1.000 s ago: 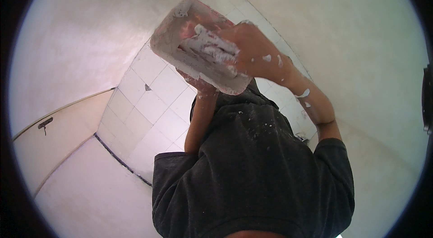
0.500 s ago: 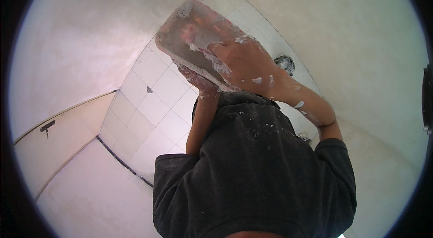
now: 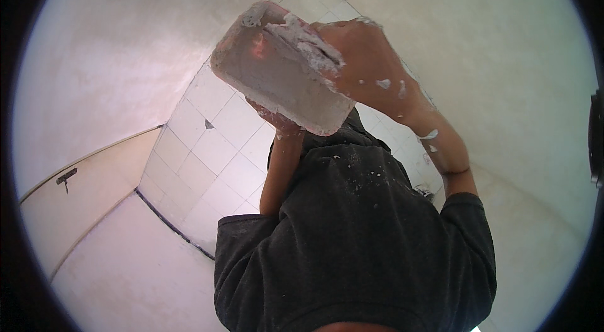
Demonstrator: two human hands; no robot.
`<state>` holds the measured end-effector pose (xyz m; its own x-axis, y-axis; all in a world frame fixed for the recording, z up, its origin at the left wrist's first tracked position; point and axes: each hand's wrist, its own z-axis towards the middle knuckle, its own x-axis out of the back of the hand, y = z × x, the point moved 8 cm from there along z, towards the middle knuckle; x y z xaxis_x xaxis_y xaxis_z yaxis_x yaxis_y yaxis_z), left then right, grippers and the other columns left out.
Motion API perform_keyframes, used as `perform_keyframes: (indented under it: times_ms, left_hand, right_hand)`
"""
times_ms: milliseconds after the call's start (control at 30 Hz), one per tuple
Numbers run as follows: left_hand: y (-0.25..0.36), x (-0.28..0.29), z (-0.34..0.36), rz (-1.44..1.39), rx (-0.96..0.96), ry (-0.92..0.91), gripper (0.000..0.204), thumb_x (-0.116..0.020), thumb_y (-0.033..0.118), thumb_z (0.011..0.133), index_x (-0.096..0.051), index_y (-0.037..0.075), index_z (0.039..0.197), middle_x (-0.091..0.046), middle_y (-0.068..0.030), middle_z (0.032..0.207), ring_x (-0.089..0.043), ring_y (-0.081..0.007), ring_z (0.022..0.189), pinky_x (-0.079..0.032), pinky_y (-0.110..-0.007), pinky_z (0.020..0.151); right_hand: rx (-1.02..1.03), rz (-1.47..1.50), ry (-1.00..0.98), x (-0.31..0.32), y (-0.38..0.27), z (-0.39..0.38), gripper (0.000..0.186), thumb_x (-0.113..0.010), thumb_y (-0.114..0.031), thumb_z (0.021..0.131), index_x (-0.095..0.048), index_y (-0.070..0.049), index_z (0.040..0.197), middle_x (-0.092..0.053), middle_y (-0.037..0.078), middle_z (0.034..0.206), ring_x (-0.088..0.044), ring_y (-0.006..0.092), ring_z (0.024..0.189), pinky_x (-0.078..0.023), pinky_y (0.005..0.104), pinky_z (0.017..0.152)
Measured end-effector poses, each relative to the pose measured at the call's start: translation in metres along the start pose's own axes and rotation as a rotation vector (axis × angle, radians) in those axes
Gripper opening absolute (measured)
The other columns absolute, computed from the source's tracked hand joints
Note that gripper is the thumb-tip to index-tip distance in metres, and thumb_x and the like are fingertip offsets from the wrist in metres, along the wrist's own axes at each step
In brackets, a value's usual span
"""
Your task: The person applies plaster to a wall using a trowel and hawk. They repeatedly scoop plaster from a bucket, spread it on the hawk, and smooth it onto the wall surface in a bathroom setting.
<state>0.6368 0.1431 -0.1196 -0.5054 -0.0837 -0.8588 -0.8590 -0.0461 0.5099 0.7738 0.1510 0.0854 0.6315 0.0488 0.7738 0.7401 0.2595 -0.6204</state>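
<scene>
A shallow rectangular tub (image 3: 270,83) with rounded corners, smeared with wet grey-white plaster, is held in front of my body. My left hand (image 3: 277,121) supports it from below at the near left side, its fingers mostly hidden under the tub. My right hand (image 3: 365,58), closed and spotted with plaster, grips a plaster-coated scraper (image 3: 302,41). The scraper lies along the tub's far right side, and plaster hides its exact shape. A thick lump of plaster (image 3: 255,17) clings to the tub's far corner.
Pale plastered walls (image 3: 126,36) close in on both sides and meet at a far corner. Below is a light tiled floor (image 3: 207,149) with a dark chip in it. At left, a pale door (image 3: 94,171) has a dark handle (image 3: 67,177).
My right hand has moved away from me with the scraper, from the tub's near right part to its far right side. The tub's near end now shows, and its tilt has changed slightly.
</scene>
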Motion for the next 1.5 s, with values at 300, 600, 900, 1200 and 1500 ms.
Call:
perform_keyframes:
  times_ms: [300, 600, 900, 1200, 1500]
  left_hand:
    - [0.002, -0.003, -0.002, 0.147, -0.082, 0.042, 0.050, -0.036, 0.041, 0.093, -0.029, 0.010, 0.131, -0.041, -0.0087, 0.125, -0.044, -0.0215, 0.113, -0.043, -0.038, 0.093]
    - [0.007, 0.002, -0.003, 0.250, -0.153, 0.056, 0.051, -0.036, 0.043, 0.092, -0.028, 0.010, 0.131, -0.040, -0.0087, 0.126, -0.044, -0.0220, 0.114, -0.042, -0.039, 0.094]
    - [0.010, 0.001, -0.006, 0.274, -0.083, 0.156, 0.052, -0.036, 0.044, 0.092, -0.028, 0.010, 0.131, -0.040, -0.0087, 0.125, -0.044, -0.0223, 0.114, -0.042, -0.040, 0.095]
    - [-0.004, 0.001, -0.001, 0.060, -0.024, 0.109, 0.048, -0.033, 0.042, 0.094, -0.033, 0.011, 0.130, -0.043, -0.0063, 0.123, -0.044, -0.0217, 0.113, -0.040, -0.037, 0.096]
    - [-0.002, -0.001, -0.005, 0.068, -0.040, 0.054, 0.048, -0.034, 0.042, 0.093, -0.033, 0.011, 0.130, -0.043, -0.0062, 0.123, -0.044, -0.0214, 0.113, -0.040, -0.037, 0.096]
  right_hand:
    - [0.051, -0.151, -0.036, -0.043, -0.016, -0.013, 0.021, -0.060, -0.012, 0.069, -0.057, -0.003, 0.088, -0.059, 0.016, 0.078, -0.058, 0.0345, 0.073, -0.045, 0.0419, 0.065]
    - [0.204, 0.061, 0.043, -0.013, -0.022, -0.012, 0.041, -0.067, -0.014, 0.068, -0.056, -0.002, 0.106, -0.060, 0.014, 0.089, -0.056, 0.0334, 0.083, -0.043, 0.0396, 0.075]
    - [0.048, -0.090, 0.140, 0.018, -0.001, -0.002, 0.021, -0.055, -0.014, 0.079, -0.061, -0.002, 0.095, -0.063, 0.017, 0.079, -0.062, 0.0308, 0.068, -0.050, 0.0401, 0.070]
    - [0.021, -0.086, -0.177, -0.050, -0.014, -0.014, 0.033, -0.059, -0.013, 0.073, -0.056, -0.001, 0.104, -0.060, 0.017, 0.088, -0.058, 0.0339, 0.080, -0.046, 0.0425, 0.073]
    - [0.172, 0.037, 0.041, -0.014, -0.019, -0.022, 0.040, -0.068, -0.014, 0.066, -0.057, -0.002, 0.103, -0.058, 0.013, 0.092, -0.053, 0.0319, 0.088, -0.041, 0.0386, 0.079]
